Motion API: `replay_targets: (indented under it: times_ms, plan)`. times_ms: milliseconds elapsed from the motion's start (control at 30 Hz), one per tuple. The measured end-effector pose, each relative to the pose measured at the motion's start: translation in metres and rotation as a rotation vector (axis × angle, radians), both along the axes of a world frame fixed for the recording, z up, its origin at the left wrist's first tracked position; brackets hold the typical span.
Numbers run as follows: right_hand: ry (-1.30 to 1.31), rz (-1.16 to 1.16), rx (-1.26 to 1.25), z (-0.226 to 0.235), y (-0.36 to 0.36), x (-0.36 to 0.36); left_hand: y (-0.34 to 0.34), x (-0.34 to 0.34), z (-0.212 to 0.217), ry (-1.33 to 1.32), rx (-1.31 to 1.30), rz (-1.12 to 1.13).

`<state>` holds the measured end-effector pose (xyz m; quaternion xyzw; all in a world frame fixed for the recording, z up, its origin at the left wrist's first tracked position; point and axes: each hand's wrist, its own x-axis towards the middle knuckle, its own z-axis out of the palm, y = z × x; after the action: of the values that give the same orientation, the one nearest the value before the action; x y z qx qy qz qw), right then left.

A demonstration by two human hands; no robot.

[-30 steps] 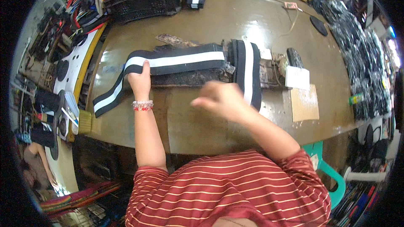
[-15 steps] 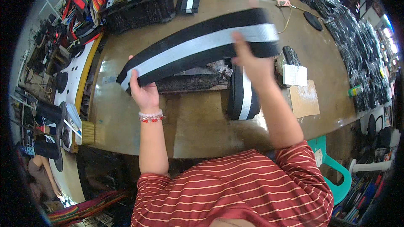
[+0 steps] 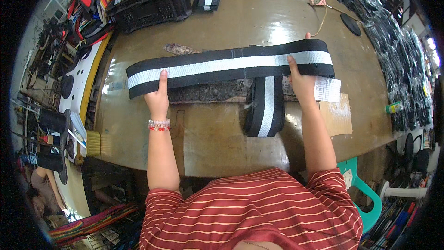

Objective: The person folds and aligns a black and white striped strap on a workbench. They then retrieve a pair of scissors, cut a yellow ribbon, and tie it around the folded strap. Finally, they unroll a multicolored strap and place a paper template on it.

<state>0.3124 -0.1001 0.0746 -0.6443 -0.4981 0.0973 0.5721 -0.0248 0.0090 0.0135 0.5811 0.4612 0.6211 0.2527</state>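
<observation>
A wide black strap with a white middle stripe is stretched nearly level above the table, between my two hands. My left hand grips it near its left end, thumb lying on the white stripe. Close to the right end, my right hand pinches the strap, with its thumb in front and a fingertip showing over the top edge. Under the strap sits a long dark, rough-surfaced block, partly covered. A folded bundle of similar webbing hangs or rests across the block's near side.
A black plastic crate stands at the far left beside more striped strips. White paper and cardboard lie to the right. Plastic-wrapped goods line the right edge. A green chair is near my right side.
The strap has come down from its raised, slanting position and is straighter and flatter. My right hand has moved lower and to the right; my left hand has shifted slightly.
</observation>
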Motion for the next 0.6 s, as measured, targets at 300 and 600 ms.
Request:
replay_targets:
  times_ms: [300, 600]
  plan:
    - [0.229, 0.041, -0.141, -0.026, -0.006, -0.01, -0.003, 0.0, -0.002, 0.216, 0.014, 0.052]
    - [-0.192, 0.009, -0.052, -0.061, 0.001, -0.001, 0.005, -0.015, -0.026, 0.218, -0.244, 0.058]
